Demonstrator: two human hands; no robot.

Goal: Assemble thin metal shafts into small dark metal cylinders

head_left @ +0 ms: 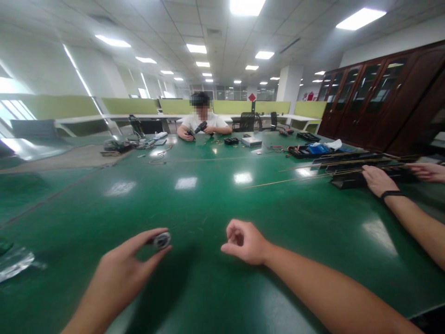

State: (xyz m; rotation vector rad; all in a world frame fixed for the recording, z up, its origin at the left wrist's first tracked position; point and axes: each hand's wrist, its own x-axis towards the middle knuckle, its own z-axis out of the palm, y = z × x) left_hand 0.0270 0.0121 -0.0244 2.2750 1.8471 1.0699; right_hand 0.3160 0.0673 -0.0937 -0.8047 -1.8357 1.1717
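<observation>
My left hand [128,264] pinches a small round grey piece [162,240] between thumb and fingertips, above the green tabletop [194,204]. Its ringed end faces me; I cannot make out exactly what it is. To the right, my right hand [245,243] is curled into a loose fist over the table, thumb toward the left. Within its hollow nothing shows. The two hands are apart.
Across the table sits a person [205,125] holding a power drill [200,126]. At right, another person's hand [377,180] rests by thin rods [271,184] and black channels [342,181]. Clear plastic [17,264] lies at left. A blue item [317,148] lies farther back.
</observation>
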